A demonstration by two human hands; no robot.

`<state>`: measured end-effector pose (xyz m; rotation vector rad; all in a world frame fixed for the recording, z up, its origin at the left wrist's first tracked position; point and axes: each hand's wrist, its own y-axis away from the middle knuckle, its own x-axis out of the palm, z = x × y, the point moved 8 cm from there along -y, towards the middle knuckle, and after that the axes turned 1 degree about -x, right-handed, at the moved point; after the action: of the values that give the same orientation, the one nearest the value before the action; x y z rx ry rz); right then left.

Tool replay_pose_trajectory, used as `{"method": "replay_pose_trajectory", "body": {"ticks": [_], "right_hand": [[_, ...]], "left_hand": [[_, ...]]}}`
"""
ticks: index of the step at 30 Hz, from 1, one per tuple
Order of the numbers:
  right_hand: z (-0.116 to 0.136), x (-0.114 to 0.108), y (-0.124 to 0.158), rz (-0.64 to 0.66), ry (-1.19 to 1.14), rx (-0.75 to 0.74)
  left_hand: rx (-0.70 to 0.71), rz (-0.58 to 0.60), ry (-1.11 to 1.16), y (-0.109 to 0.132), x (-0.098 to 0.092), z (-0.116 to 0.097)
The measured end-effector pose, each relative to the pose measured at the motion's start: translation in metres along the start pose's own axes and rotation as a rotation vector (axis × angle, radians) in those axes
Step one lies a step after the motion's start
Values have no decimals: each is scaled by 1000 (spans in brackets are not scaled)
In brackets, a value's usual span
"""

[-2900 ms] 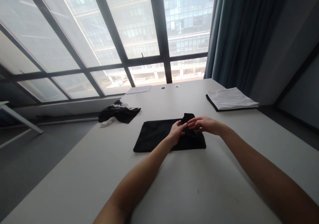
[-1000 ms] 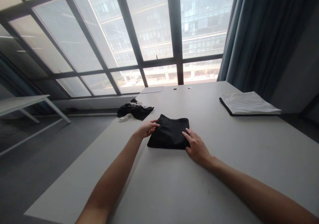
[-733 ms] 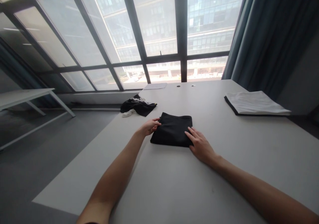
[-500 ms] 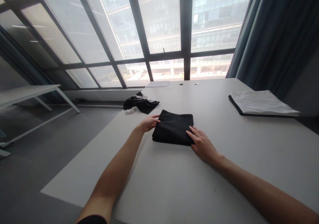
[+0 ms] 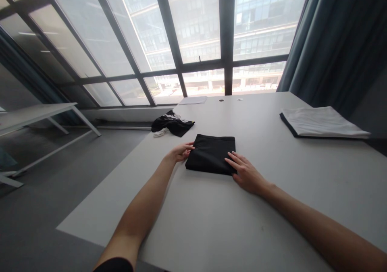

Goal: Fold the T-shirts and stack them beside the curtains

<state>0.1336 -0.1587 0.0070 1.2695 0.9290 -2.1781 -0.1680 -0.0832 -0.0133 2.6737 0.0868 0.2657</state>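
Head view: left hand pinches the black cloth, right hand rests open on it; tugging could mess its folds.

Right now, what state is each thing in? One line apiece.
Black cloth: folded into a flat rectangle.
Left hand: fingers at its left edge.
Right hand: fingers on its right side.
Cloth heap: crumpled.
White cloth: folded flat, atop dark fabric.
Dark fabric: mostly covered.
Pale sheet: lying flat.
Curtains: hanging in folds.
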Motion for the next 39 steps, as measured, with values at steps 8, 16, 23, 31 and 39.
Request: {"method": "replay_pose_trajectory", "body": {"ticks": [8,16,23,31,39], "right_hand": [[0,8,-1,88,26,-14],[8,10,-1,98,71,-147],[15,5,4,186,68,-113],[-5,-39,-1,-41,-5,22],[-45,-7,-17,28,49,209]], "left_hand": [[235,-217,-178,9,0,-33],[865,-99,-1317,34,109,-24],[698,-123,-1692,16,104,7],[704,-173,-1728,47,139,23],[678,-245,-1688,29,132,6]]}}
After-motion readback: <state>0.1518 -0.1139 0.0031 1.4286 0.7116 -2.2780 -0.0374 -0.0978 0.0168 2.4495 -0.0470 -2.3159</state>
